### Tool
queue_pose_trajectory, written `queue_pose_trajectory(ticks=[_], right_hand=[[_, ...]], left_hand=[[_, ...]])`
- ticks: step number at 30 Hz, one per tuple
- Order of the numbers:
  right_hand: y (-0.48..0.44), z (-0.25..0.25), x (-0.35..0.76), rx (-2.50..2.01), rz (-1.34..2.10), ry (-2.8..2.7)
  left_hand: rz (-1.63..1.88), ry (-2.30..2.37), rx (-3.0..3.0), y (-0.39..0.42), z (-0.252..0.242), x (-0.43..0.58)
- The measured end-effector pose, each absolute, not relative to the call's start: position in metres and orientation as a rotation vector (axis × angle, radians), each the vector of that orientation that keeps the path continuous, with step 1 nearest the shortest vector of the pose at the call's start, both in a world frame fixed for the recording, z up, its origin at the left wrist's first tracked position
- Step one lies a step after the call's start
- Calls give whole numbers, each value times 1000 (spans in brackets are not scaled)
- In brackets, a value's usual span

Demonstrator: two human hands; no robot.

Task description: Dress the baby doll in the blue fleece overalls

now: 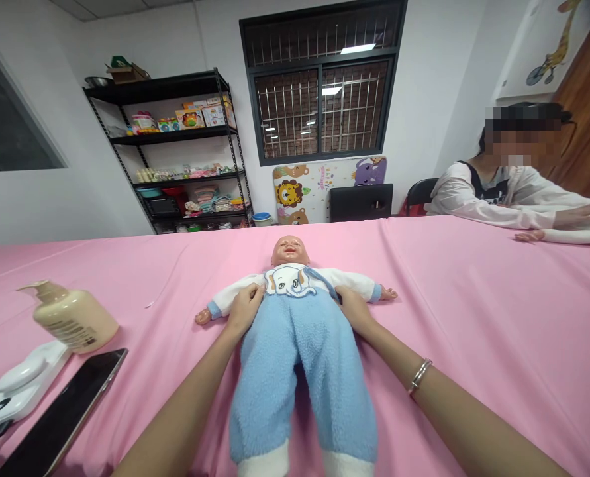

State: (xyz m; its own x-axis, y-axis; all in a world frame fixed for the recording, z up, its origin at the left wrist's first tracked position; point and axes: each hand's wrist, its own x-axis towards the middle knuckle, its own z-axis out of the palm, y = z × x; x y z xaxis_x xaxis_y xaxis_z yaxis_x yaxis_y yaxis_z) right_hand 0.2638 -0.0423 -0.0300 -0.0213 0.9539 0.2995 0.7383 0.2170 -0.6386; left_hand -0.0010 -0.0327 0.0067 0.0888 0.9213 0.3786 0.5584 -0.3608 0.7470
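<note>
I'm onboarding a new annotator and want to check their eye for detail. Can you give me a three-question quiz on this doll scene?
1. True or false: both hands touch the doll at its waist.
2. Which wrist wears the bracelet? A) left B) right C) neither
3. Fill in: the pump bottle lies on the pink table cover to the person's ____ side.

Key
1. True: the left hand and the right hand grip the top of the blue trousers, one on each side.
2. B
3. left, beside the phone.
</note>
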Motion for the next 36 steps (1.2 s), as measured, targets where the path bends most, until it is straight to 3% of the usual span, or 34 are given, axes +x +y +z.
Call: queue_pose_trajectory(ticks=[36], right_hand=[[-41, -30, 264, -1577, 401, -1811]], left_hand=[[1161, 1472, 1976, -35, 10, 0]])
